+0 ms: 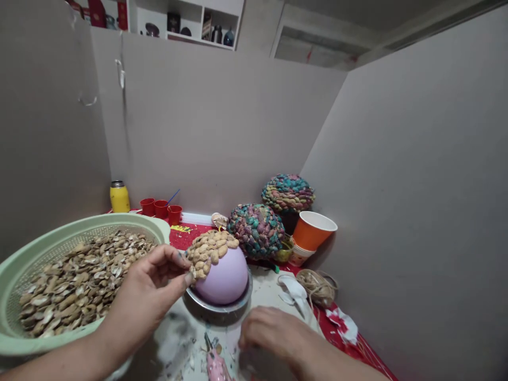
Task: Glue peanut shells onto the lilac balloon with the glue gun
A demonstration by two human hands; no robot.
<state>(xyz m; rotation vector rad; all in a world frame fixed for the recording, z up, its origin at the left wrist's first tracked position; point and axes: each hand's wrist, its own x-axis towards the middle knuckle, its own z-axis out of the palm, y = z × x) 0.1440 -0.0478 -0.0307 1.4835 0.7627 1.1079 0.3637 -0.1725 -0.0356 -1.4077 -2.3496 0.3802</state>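
A lilac balloon (222, 280) rests in a shallow metal bowl (238, 305), its upper left covered with overlapping peanut shells (210, 248). At the left edge of this covering, my left hand (159, 280) pinches a peanut shell between thumb and fingers, touching the balloon's side. My right hand (270, 330) hovers low over the work surface, right of a pink glue gun (216, 365). Its fingers curl down and are partly hidden and blurred, so I cannot tell whether they hold anything. A green strainer basket (24, 344) full of loose shells (79, 286) stands on the left.
Behind the balloon sit two painted, shell-covered balls (257, 230). An orange paper cup (311, 231), twine (317, 286) and a white cloth (294, 291) lie to the right. Red cups (161, 208) and a yellow bottle (119, 198) stand at the back left. Grey partitions (214, 116) enclose the table.
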